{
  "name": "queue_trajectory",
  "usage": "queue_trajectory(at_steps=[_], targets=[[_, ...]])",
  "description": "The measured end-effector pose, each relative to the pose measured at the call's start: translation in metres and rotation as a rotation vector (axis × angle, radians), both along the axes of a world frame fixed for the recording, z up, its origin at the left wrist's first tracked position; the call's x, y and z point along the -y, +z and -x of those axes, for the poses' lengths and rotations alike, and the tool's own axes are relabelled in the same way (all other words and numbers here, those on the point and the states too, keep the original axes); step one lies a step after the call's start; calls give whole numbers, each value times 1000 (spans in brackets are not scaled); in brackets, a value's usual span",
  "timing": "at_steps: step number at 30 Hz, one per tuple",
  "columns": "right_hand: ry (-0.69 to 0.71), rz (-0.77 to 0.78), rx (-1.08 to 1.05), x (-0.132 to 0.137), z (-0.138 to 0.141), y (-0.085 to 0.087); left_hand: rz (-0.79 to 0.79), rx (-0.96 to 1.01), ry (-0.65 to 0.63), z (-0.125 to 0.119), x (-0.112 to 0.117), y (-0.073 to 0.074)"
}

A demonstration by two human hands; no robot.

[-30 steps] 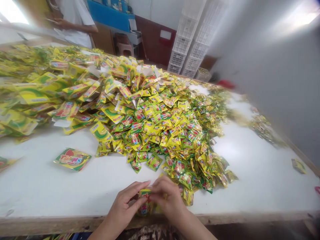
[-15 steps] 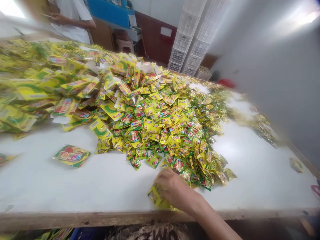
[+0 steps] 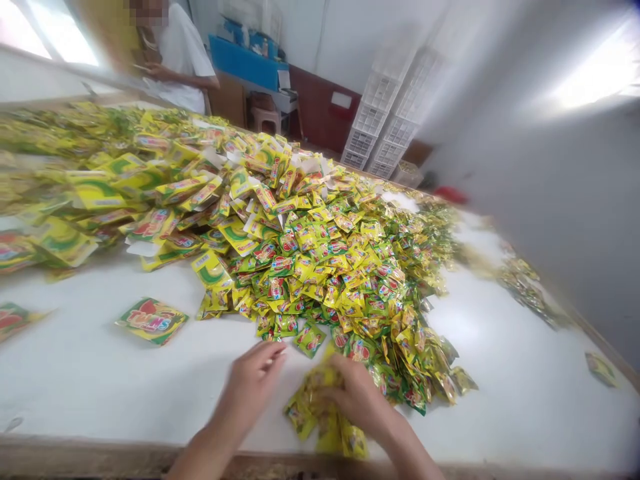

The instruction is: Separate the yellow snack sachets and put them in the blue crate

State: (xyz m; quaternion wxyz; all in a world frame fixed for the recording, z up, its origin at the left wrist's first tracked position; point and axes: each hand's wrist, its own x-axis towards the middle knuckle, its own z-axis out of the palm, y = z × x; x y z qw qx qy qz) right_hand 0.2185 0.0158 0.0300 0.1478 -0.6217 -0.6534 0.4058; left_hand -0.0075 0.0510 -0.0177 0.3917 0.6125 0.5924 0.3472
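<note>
A small bunch of yellow-and-green foil sachets (image 3: 311,419) lies on the white table (image 3: 90,393) close to its near wooden edge, just in front of the person. The right hand (image 3: 360,400) rests over the bunch's right side. Its grip is curled down onto the sachets and holds them pressed together against the table, though motion blur hides the fingertips. The left hand (image 3: 253,380) lies just left of the bunch. Its grip is spread, fingers stretched flat over the table and holding nothing, the fingertips near the closest loose sachets.

Right behind both hands rises a big heap of the same small sachets (image 3: 340,267), its foot touching the bunch. Farther left and back, larger yellow-and-green pouches (image 3: 100,193) are piled across the table. One larger pouch with red lettering (image 3: 151,321) lies alone, well apart to the left. A stray sachet (image 3: 600,369) sits near the right edge. Beyond the table stand stacked white plastic crates (image 3: 380,127) and a person in a white shirt (image 3: 183,53).
</note>
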Motion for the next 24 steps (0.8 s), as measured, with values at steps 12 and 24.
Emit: queue_trajectory(at_steps=[12,24], targets=[[-420,106,-577,-14,17,-25,236,119,-176,-42,1,-3],[-326,22,-364,-15,48,-17,420,545,-123,-21,22,18]])
